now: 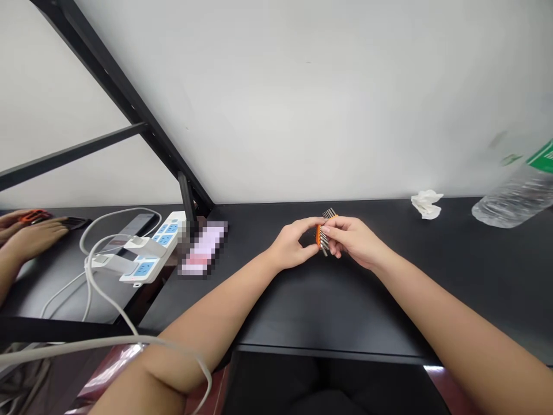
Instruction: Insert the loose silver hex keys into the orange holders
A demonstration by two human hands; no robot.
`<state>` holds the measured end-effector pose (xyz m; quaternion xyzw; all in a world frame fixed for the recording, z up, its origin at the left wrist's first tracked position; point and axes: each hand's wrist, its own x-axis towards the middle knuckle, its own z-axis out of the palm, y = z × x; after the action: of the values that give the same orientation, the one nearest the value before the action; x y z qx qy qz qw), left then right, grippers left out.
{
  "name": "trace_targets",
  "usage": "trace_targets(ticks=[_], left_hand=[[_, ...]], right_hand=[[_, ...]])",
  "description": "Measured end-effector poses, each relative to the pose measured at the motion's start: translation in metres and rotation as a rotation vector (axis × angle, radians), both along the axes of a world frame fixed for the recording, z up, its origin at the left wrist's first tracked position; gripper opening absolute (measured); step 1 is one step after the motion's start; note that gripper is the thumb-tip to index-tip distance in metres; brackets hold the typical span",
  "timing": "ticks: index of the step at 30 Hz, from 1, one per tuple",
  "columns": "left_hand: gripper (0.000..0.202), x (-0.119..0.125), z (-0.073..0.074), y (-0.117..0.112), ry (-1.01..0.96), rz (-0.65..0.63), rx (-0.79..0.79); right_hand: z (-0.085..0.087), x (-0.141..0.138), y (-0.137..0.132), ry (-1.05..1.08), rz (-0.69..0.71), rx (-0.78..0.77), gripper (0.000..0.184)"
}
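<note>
Both hands meet over the black table around an orange bit holder lined with several slim metal bits. Its left end sits between the thumb and forefinger of my left hand, which is closed on it. From the right, my right hand pinches the same holder, thumb on top, and covers its middle. More metal tips stick out beyond the fingers at the far side. Exactly which bit, if any, the right fingertips grip is hidden.
A white power strip with plugs and cables lies left, beside a blurred phone-like item. Crumpled tissue and a plastic bottle stand right. Another person's hands hold something orange and black at far left. A black frame leans against the wall.
</note>
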<state>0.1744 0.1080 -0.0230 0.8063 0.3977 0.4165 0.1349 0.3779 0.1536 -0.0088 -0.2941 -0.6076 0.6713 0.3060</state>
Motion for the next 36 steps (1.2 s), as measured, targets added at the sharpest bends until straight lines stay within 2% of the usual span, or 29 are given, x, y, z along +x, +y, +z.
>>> trace_targets(ticks=[2,3,5,8,11,14,16,18,21,24,26,27,29,30,33,36], left_hand=[[0.056,-0.002,0.001,0.001,0.019,0.000,-0.012],[0.056,-0.004,0.001,0.002,0.040,0.014,-0.020],[0.054,-0.010,-0.001,0.007,0.114,0.076,-0.045],[0.051,-0.023,-0.006,0.018,0.258,0.240,-0.115],[0.049,-0.036,-0.011,0.026,0.339,0.411,-0.192],[0.056,-0.041,-0.012,0.030,0.358,0.546,-0.271],[0.062,-0.042,-0.012,0.030,0.364,0.586,-0.307],[0.060,-0.041,-0.012,0.030,0.369,0.588,-0.305],[0.049,-0.038,-0.011,0.028,0.344,0.588,-0.200],[0.035,-0.032,-0.006,0.022,0.271,0.484,-0.065],[0.034,-0.026,-0.001,0.016,0.261,0.303,-0.045],[0.038,-0.022,0.001,0.013,0.285,0.202,-0.065],[0.046,-0.016,0.003,0.009,0.311,0.064,-0.111],[0.046,-0.013,0.004,0.008,0.312,0.040,-0.130],[0.037,-0.011,0.001,0.008,0.229,0.123,-0.159],[0.037,-0.013,-0.002,0.010,0.055,0.215,-0.173]], right_hand=[[-0.002,0.002,0.004,-0.041,0.001,-0.012,0.042],[-0.003,0.004,0.007,-0.096,-0.031,0.034,0.041],[-0.005,0.010,0.015,-0.257,-0.154,0.253,0.037],[-0.012,0.021,0.032,-0.481,-0.369,0.700,0.023],[-0.025,0.031,0.048,-0.571,-0.473,0.808,0.023],[-0.038,0.033,0.058,-0.663,-0.403,0.923,0.037],[-0.043,0.031,0.059,-0.744,-0.312,0.978,0.037],[-0.044,0.026,0.057,-0.822,-0.240,0.993,0.030],[-0.040,0.018,0.050,-0.893,-0.160,0.999,0.021],[-0.036,0.012,0.043,-0.802,-0.050,1.035,0.017],[-0.034,0.009,0.039,-0.649,0.023,0.973,0.015],[-0.033,0.008,0.037,-0.566,0.045,0.878,0.016],[-0.032,0.006,0.033,-0.392,0.066,0.581,0.022],[-0.032,0.004,0.030,-0.299,0.077,0.414,0.027],[-0.030,0.002,0.023,-0.046,0.131,0.021,0.036],[-0.027,0.001,0.019,0.078,0.166,-0.158,0.039]])
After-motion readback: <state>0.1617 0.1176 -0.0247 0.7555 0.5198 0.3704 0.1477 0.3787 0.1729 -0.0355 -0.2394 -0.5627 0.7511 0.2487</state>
